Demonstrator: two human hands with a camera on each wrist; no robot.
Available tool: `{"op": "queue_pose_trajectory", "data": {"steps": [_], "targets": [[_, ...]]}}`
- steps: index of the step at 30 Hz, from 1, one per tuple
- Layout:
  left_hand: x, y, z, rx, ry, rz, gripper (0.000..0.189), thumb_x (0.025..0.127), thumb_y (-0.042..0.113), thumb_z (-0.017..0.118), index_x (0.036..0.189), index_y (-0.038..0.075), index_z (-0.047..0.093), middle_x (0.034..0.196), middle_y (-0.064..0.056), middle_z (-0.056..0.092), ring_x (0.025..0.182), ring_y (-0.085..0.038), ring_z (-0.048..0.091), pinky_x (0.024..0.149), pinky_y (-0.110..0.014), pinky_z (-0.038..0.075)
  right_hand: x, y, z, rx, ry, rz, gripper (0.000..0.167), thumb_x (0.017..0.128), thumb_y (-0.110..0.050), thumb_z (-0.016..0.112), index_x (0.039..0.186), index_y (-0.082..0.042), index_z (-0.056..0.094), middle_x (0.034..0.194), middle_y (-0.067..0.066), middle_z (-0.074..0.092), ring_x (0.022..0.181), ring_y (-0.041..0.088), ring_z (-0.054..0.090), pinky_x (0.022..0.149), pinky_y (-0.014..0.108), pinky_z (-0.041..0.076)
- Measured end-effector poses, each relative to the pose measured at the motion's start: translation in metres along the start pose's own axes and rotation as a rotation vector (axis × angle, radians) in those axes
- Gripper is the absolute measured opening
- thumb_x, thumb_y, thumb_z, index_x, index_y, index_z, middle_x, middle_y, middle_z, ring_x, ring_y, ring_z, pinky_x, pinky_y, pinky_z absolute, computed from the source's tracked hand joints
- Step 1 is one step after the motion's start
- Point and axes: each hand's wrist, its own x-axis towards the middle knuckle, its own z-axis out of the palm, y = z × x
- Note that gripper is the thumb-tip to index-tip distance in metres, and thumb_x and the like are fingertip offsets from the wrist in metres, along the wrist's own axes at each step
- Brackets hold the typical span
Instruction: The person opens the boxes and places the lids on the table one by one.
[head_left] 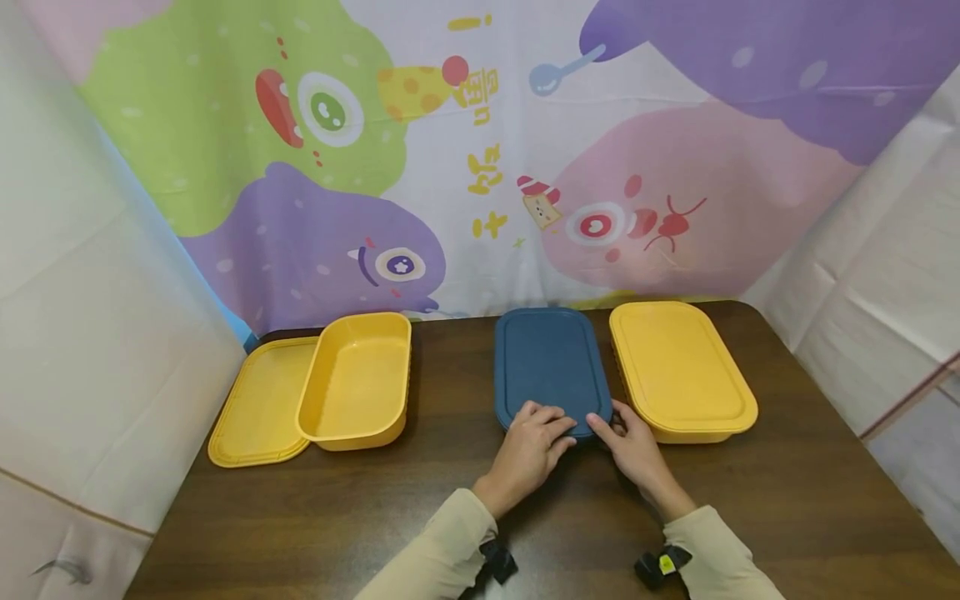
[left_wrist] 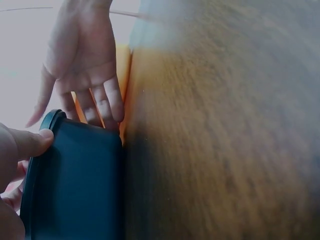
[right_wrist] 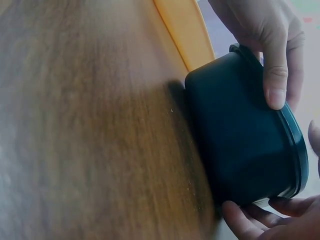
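A blue lidded food box stands on the table, its dark blue lid (head_left: 551,358) seated on top and its deep body (right_wrist: 240,130) seen from the front end in the right wrist view. At that near end my left hand (head_left: 528,446) pinches the lid's rim, with the thumb (right_wrist: 276,95) against the front lip and the fingers over the top. My right hand (head_left: 633,450) is at the near right corner. In the left wrist view its fingers (left_wrist: 102,105) lie nearly straight along the box's side, with the thumb spread away above the lid.
To the right is a yellow box (head_left: 682,367) with its lid on, close beside the blue one. At left stands an uncovered yellow box (head_left: 360,379), which overlaps a loose yellow lid (head_left: 262,408). A printed cloth (head_left: 480,275) hangs behind the brown table (head_left: 450,500).
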Motion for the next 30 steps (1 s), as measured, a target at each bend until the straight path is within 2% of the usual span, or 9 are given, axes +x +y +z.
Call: {"op": "queue_pose_trajectory", "data": {"steps": [6, 12, 16, 19, 22, 26, 29, 30], "targets": [[0.0019, -0.0005, -0.0022, -0.009, 0.025, 0.001, 0.020, 0.086, 0.022, 0.074, 0.103, 0.013, 0.075, 0.100, 0.001, 0.071, 0.090, -0.017, 0.059, 0.084, -0.028, 0.048, 0.0000, 0.0015, -0.0010, 0.033, -0.006, 0.001, 0.062, 0.098, -0.032, 0.058, 0.145, 0.003, 0.037, 0.135, 0.028, 0.055, 0.119, 0.030, 0.058, 0.084, 0.025, 0.052], [0.0029, -0.0007, -0.0042, -0.062, 0.052, -0.025, 0.021, 0.085, 0.023, 0.074, 0.103, 0.013, 0.076, 0.100, 0.000, 0.071, 0.092, -0.018, 0.059, 0.084, -0.029, 0.050, 0.0006, 0.0024, -0.0008, 0.089, 0.024, 0.017, 0.058, 0.104, -0.038, 0.043, 0.143, 0.005, 0.040, 0.137, 0.027, 0.051, 0.118, 0.032, 0.056, 0.088, 0.036, 0.056], [0.0020, -0.0009, -0.0038, -0.089, 0.072, -0.039, 0.020, 0.086, 0.023, 0.074, 0.103, 0.013, 0.076, 0.100, 0.000, 0.070, 0.092, -0.018, 0.059, 0.085, -0.030, 0.050, -0.0002, 0.0016, -0.0021, 0.126, 0.046, 0.037, 0.059, 0.104, -0.041, 0.038, 0.142, 0.004, 0.044, 0.140, 0.024, 0.049, 0.123, 0.032, 0.051, 0.089, 0.037, 0.056], [0.0010, -0.0008, -0.0038, -0.114, 0.086, -0.058, 0.020, 0.086, 0.022, 0.073, 0.104, 0.013, 0.075, 0.100, -0.001, 0.068, 0.093, -0.018, 0.058, 0.084, -0.031, 0.050, -0.0009, 0.0006, -0.0034, 0.150, 0.054, 0.049, 0.061, 0.104, -0.043, 0.037, 0.143, 0.003, 0.043, 0.144, 0.023, 0.047, 0.125, 0.030, 0.049, 0.090, 0.036, 0.055], [0.0009, -0.0007, -0.0043, -0.138, 0.097, -0.083, 0.021, 0.088, 0.023, 0.072, 0.106, 0.014, 0.075, 0.100, -0.001, 0.066, 0.095, -0.018, 0.057, 0.084, -0.030, 0.050, -0.0010, 0.0005, -0.0045, 0.179, 0.066, 0.057, 0.062, 0.104, -0.044, 0.035, 0.143, 0.003, 0.042, 0.141, 0.023, 0.049, 0.113, 0.014, 0.055, 0.087, 0.031, 0.056], [0.0011, -0.0016, -0.0047, -0.149, 0.131, -0.099, 0.021, 0.088, 0.024, 0.072, 0.107, 0.015, 0.075, 0.100, -0.001, 0.065, 0.095, -0.017, 0.057, 0.083, -0.030, 0.050, -0.0005, 0.0004, -0.0044, 0.150, 0.078, 0.052, 0.055, 0.105, -0.036, 0.038, 0.142, 0.005, 0.043, 0.137, 0.025, 0.052, 0.102, 0.009, 0.059, 0.083, 0.026, 0.056], [0.0005, -0.0030, -0.0046, -0.161, 0.171, -0.097, 0.021, 0.088, 0.024, 0.072, 0.106, 0.014, 0.075, 0.100, -0.001, 0.065, 0.094, -0.017, 0.057, 0.082, -0.029, 0.050, 0.0002, 0.0000, -0.0036, 0.116, 0.076, 0.045, 0.049, 0.104, -0.027, 0.045, 0.141, 0.005, 0.045, 0.136, 0.026, 0.053, 0.102, 0.015, 0.059, 0.082, 0.027, 0.056], [0.0001, -0.0035, -0.0048, -0.171, 0.182, -0.099, 0.021, 0.088, 0.023, 0.072, 0.106, 0.013, 0.074, 0.100, -0.001, 0.065, 0.094, -0.017, 0.057, 0.082, -0.029, 0.050, 0.0005, -0.0001, -0.0031, 0.106, 0.074, 0.043, 0.047, 0.103, -0.024, 0.047, 0.141, 0.006, 0.045, 0.136, 0.026, 0.053, 0.101, 0.013, 0.060, 0.081, 0.026, 0.057]]}}
